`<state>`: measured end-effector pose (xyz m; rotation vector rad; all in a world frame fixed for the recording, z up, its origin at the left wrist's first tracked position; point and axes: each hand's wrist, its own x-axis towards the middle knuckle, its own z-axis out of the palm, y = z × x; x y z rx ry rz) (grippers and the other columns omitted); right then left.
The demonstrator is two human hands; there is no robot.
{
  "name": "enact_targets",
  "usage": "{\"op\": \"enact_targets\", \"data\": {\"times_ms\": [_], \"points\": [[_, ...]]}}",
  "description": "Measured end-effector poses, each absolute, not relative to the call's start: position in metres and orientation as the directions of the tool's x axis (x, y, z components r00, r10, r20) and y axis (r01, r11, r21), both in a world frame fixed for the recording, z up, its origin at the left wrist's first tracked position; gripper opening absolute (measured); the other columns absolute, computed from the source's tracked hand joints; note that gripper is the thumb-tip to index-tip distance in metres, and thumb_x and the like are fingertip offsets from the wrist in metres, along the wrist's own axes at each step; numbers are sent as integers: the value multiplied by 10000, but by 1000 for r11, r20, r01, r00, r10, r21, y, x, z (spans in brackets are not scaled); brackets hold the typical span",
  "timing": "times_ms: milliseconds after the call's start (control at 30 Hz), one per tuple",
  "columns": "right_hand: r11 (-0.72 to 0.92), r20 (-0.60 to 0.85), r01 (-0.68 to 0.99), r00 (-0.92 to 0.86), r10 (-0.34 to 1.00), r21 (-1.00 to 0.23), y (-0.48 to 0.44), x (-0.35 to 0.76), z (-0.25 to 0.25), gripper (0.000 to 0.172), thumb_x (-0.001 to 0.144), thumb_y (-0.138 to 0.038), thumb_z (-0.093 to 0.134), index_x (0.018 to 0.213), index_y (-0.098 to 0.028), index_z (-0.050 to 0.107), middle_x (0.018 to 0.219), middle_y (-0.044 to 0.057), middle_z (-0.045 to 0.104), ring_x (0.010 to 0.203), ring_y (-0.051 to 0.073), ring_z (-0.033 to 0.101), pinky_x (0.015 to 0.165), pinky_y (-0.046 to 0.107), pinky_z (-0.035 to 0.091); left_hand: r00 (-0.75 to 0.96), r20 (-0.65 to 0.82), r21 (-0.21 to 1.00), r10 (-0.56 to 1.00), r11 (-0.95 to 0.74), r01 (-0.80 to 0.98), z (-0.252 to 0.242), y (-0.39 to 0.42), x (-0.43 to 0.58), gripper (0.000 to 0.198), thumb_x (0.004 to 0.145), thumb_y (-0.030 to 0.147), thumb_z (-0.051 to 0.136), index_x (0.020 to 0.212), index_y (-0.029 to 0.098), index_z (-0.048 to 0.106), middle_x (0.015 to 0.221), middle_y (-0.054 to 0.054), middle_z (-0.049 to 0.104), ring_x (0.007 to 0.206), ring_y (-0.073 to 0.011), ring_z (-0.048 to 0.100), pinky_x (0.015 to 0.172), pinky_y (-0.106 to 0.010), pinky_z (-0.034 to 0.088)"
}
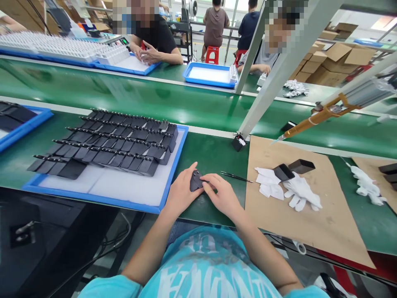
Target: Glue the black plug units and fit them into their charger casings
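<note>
Black matte plastic, the small rounded housing (pixel 196 181) sits on the green bench mat (pixel 214 153), gripped from both sides. The left hand (pixel 180 193) curls around its left edge, and the right hand (pixel 223 198) pinches its top with its fingertips. At ten o'clock a blue tray (pixel 175 163) holds rows of flat black parts (pixel 124 145). Thin tweezers (pixel 235 177) lie at three o'clock.

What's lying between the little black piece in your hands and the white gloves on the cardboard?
In the head view, thin black tweezers lie on the green table, between the black piece and the gloves.
</note>
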<state>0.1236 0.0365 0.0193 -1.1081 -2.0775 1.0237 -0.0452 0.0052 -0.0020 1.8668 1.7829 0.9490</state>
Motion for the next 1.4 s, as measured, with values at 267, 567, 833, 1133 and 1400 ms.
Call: {"op": "enact_targets", "data": {"times_ms": [267, 567, 833, 1133, 1400], "points": [[280, 75, 436, -429, 900, -855, 35, 159, 4, 250, 959, -334, 461, 1113, -230, 628, 1098, 56, 672, 848, 138, 664, 728, 258, 561, -203, -26, 981, 979, 64, 182, 6, 6, -63, 680, 660, 515, 802, 1238, 209, 614, 1289, -111, 630, 1197, -300, 583, 1031, -406, 462], [345, 88, 474, -484, 871, -810, 28, 168, -6, 264, 970, -331, 425, 1062, -228, 650, 1087, 68, 696, 937, 181, 680, 787, 297, 569, -103, -178, 934, 979, 135, -332, 9, -12, -89, 922, 576, 773, 704, 1257, 158, 603, 1151, -176, 682, 999, -350, 680, 791, -428, 588], [381, 131, 475, -478, 868, -793, 29, 171, -15, 273, 946, -375, 468, 1066, -238, 672, 1058, 65, 720, 900, 188, 700, 784, 299, 592, -430, 71, 921, 900, 106, 375, 29, -48, -202, 773, 541, 573, 840, 1178, 175, 656, 1232, -146, 660, 1159, -343, 609, 998, -451, 500], [361, 91, 501, -486, 870, -787, 31, 172, -23, 296, 921, -434, 495, 1062, -255, 683, 1080, 80, 711, 886, 200, 694, 544, 248, 578, -273, 103, 555, 956, 173, 813, 33, -55, -293, 663, 714, 562, 713, 1261, 215, 570, 1277, -90, 617, 1195, -272, 566, 1063, -407, 423], [381, 106, 539, -471, 876, -751, 33, 169, -24, 292, 914, -445, 496, 1031, -263, 692, 1056, 70, 716, 847, 198, 693, 598, 274, 597, -448, 375, 251, 812, 376, 892, 21, -54, -239, 621, 792, 508, 672, 1313, 200, 535, 1412, -189, 391, 1303, -391, 384, 1040, -562, 400]]}}
